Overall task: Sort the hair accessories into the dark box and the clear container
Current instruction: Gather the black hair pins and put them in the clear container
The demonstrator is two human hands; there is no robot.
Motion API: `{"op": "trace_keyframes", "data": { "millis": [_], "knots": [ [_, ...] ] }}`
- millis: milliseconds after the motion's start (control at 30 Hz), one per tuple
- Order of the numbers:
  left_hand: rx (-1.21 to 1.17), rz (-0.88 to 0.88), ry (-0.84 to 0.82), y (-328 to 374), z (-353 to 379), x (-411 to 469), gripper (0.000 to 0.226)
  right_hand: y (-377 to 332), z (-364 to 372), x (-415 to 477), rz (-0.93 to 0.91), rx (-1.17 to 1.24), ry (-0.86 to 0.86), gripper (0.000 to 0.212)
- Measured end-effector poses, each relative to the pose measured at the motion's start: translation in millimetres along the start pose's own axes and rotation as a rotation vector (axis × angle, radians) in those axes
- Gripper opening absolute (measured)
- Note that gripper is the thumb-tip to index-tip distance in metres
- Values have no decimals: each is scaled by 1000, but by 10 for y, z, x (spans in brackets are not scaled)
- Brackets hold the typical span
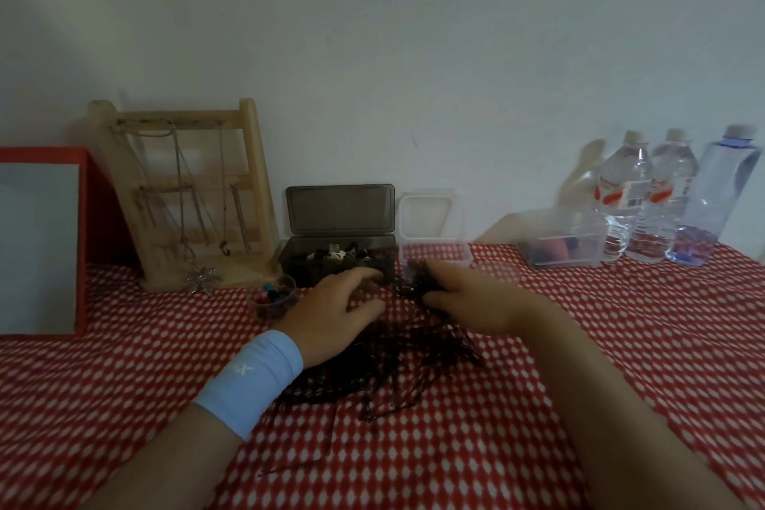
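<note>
A heap of thin dark hairpins [397, 364] lies on the red patterned cloth in front of me. My right hand [467, 298] is closed on a small bunch of these pins at the heap's far edge, just before the clear container [436, 257], whose lid stands open. My left hand [335, 311], with a light blue wristband, rests on the heap with its fingers spread and nothing held. It lies in front of the dark box [298, 261], which stands open and holds dark and white accessories.
A wooden jewellery rack [186, 195] with chains stands at the back left, beside a red-framed board [41, 240]. A small round tub of coloured bits [273, 302] sits left of my left hand. At the back right stand another clear box [559, 248] and three water bottles [662, 199].
</note>
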State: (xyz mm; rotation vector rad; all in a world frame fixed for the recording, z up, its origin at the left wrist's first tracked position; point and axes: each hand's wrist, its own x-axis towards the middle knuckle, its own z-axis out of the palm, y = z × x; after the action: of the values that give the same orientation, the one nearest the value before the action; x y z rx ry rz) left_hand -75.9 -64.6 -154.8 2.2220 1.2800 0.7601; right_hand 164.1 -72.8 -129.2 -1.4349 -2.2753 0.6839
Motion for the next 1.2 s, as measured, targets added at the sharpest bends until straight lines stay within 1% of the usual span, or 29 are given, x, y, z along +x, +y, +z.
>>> {"op": "trace_keyframes", "data": {
  "millis": [67, 100, 167, 233, 300, 400, 433, 500, 600, 667, 733, 800, 867, 933, 1000, 1033, 1133, 1200],
  "knots": [
    [-56, -5, -29, 85, 32, 19, 60, -16, 60, 8, 4, 46, -30, 52],
    [-38, 3, -29, 118, 53, 30, 61, -20, 82, 9, 8, 65, -41, 59],
    [1, 19, 22, 143, 92, 65, 46, -23, 99, 6, 6, 104, -59, 66],
    [-55, 23, 94, 128, 110, 87, 32, -22, 98, -1, 5, 128, -65, 64],
    [-96, 33, 128, 86, 122, 80, 26, -31, 86, -14, 31, 65, -51, 62],
    [-83, 36, 175, 4, 134, 51, 20, -22, 56, -3, 71, -112, -69, 38],
    [-74, 34, 200, -29, 132, 42, 18, -22, 55, -5, 89, -134, -81, 34],
    [-65, 39, 229, -90, 122, 32, 17, -30, 54, -16, 133, -119, -106, 32],
    [-48, 41, 192, -149, 117, 21, 14, -30, 72, 2, 202, -7, -127, 28],
    [-5, 31, 162, -163, 117, 26, 15, -62, 84, 7, 227, 109, -84, 25],
    [43, 1, 120, -168, 92, 31, 16, -67, 86, 3, 238, 244, -38, 29],
    [81, -12, 28, -168, 51, 30, 17, -59, 83, -24, 234, 382, -54, 34],
    [61, -13, -87, -149, -3, 22, 21, -43, 98, -43, 203, 395, -106, 34],
    [-12, -3, -161, -88, -64, 16, 34, 2, 112, -23, 163, 366, -119, 30],
    [-98, 10, -141, -18, -118, 20, 45, 28, 114, -7, 131, 427, -101, 27],
    [-142, 13, -108, 15, -138, 23, 46, 32, 117, 5, 122, 503, -90, 26],
    [-301, 32, -38, 107, -151, 35, 36, -4, 152, 23, 101, 805, -104, 20],
    [-366, 67, -41, 179, -128, 30, 38, -46, 192, 33, 65, 914, -105, 16]
  ]
}}
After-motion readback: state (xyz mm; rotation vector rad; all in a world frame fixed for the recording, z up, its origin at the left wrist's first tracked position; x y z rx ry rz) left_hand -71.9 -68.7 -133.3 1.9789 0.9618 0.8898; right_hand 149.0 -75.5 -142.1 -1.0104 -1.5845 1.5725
